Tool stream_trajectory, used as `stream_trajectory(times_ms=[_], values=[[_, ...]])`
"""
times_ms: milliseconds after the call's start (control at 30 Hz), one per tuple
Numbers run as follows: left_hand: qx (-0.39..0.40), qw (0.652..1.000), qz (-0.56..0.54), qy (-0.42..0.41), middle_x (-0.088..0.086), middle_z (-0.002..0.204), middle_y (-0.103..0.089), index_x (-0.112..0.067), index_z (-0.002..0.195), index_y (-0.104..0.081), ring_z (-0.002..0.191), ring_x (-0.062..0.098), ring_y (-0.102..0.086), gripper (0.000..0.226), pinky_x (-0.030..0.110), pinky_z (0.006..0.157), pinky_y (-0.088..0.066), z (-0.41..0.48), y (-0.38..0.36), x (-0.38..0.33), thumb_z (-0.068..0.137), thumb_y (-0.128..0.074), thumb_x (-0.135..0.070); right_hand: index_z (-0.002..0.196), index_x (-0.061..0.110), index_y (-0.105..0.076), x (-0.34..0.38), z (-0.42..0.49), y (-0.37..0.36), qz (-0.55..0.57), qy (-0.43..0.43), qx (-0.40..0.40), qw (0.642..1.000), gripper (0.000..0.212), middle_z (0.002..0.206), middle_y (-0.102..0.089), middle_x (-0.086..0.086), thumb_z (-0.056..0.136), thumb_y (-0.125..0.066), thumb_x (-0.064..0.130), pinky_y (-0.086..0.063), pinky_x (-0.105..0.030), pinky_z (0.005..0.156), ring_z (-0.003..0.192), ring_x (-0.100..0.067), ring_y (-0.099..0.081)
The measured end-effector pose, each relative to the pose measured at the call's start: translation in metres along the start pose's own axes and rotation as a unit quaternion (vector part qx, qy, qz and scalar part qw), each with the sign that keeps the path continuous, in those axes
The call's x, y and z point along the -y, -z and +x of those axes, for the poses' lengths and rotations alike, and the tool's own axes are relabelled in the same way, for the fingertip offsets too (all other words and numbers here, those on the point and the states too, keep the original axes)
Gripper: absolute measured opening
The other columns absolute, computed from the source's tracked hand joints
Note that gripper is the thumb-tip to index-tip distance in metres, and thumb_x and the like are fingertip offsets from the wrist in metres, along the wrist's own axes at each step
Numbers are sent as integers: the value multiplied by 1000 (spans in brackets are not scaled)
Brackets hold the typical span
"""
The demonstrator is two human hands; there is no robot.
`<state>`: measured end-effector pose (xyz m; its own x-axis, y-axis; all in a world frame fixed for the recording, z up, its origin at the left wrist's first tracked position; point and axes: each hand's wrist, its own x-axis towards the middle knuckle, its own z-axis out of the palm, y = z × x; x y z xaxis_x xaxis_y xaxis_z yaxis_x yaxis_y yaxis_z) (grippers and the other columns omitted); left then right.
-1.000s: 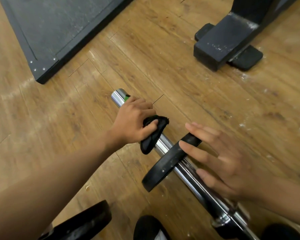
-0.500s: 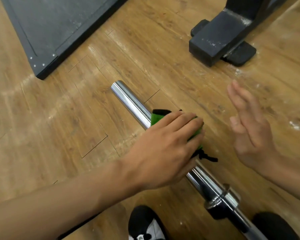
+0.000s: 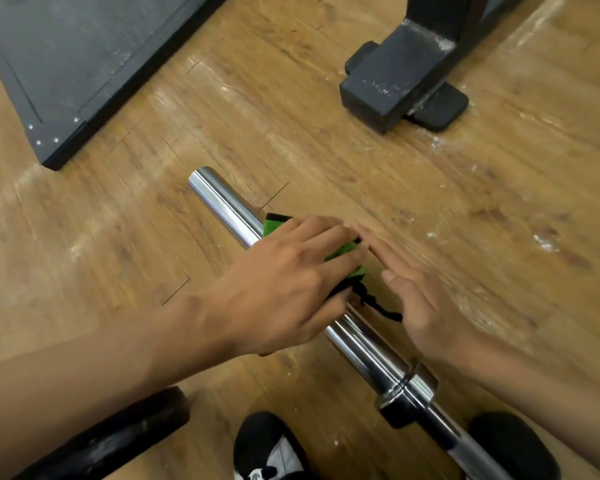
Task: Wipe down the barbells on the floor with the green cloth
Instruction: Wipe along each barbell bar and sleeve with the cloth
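Observation:
A chrome barbell (image 3: 222, 202) lies slantwise on the wooden floor, its free end at upper left and its collar (image 3: 407, 386) at lower right. A green cloth (image 3: 273, 226) with a black edge is wrapped over the sleeve. My left hand (image 3: 284, 289) covers the cloth, fingers curved over the bar and thumb tucked below. A black thread (image 3: 378, 304) trails from the cloth. My right hand (image 3: 416, 299) lies just right of the bar with straight fingers, its fingertips close to those of my left hand, and holds nothing.
A dark platform (image 3: 56, 64) fills the upper left. A black rack foot (image 3: 392, 88) stands at the upper right. A black weight plate (image 3: 104, 441) lies at the bottom left. My shoes (image 3: 271, 448) sit at the bottom edge, on either side of the bar.
The black plate that sat on the sleeve a second ago is off it. My left hand slid the cloth down the sleeve toward the collar. My right hand moved in beside the bar.

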<state>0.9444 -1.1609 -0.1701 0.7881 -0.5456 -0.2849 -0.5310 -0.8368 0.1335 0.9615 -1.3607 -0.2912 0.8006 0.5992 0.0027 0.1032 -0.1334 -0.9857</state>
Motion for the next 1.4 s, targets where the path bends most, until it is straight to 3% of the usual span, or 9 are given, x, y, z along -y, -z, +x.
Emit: stream_trajectory(times_ms=[233,433,667,833,967,1067,1200,1300,1400], values=[[41,997,7,69,18,162,-41,-6,163,-30,153,30,-34,71,42,126,-29,10,2,-8,105,-22,-46,158,6,-34,-17,-1,5,-99,76,-2,992,57,165,-35,-6,104,-35,24,-29,-44,125,154,-21,-33],[69,997,42,8,3,116,-67,-14,128,-66,111,25,-61,67,41,105,-45,45,-7,-5,98,-15,-46,150,13,-50,-32,2,26,-101,-40,-147,983,46,157,-48,1,106,-38,16,-29,-41,124,149,-8,-37],[-77,994,-59,-40,24,160,-43,6,151,-44,154,35,-35,54,49,124,-34,-67,-21,11,112,-38,-30,144,5,-56,-23,4,11,-93,23,-113,989,48,154,-50,-5,104,-36,22,-35,-49,121,147,-17,-43],[-87,948,-288,106,0,169,-31,-9,158,-40,159,14,-24,50,41,128,-25,-73,-48,40,114,-28,-30,140,5,-57,5,12,-20,-99,90,-85,987,47,151,-53,-8,101,-36,20,-34,-32,120,144,-17,-46],[-126,960,-244,54,13,164,-38,2,154,-44,159,27,-23,48,37,130,-21,-22,-68,54,112,-37,-21,149,4,-49,25,15,-33,-110,113,-81,984,51,156,-47,-11,101,-37,20,-33,-39,121,148,-20,-40],[-137,985,-103,22,19,143,-62,2,138,-61,143,31,-51,47,49,125,-31,-10,-76,74,113,-36,-29,150,8,-48,35,13,-38,-211,198,-51,956,52,159,-40,-18,100,-41,21,-34,-51,118,151,-29,-35],[-164,972,-32,163,21,117,-72,1,114,-71,118,33,-66,40,49,115,-41,-20,-70,129,107,-45,-29,151,20,-52,36,15,-32,-317,251,13,914,52,163,-37,-15,100,-47,31,-32,-60,116,153,-33,-31],[-181,964,-43,191,23,132,-66,1,128,-65,131,35,-56,52,53,118,-37,-26,-71,133,111,-40,-40,151,22,-52,39,16,-28,-340,245,22,908,53,163,-38,-14,101,-48,36,-33,-60,117,153,-33,-31],[-169,984,-36,45,21,148,-56,-5,138,-64,149,40,-41,60,54,125,-27,-25,-94,92,111,-28,-45,153,21,-48,45,9,-33,-344,234,18,909,56,165,-33,-17,102,-42,42,-27,-59,121,155,-34,-27]])
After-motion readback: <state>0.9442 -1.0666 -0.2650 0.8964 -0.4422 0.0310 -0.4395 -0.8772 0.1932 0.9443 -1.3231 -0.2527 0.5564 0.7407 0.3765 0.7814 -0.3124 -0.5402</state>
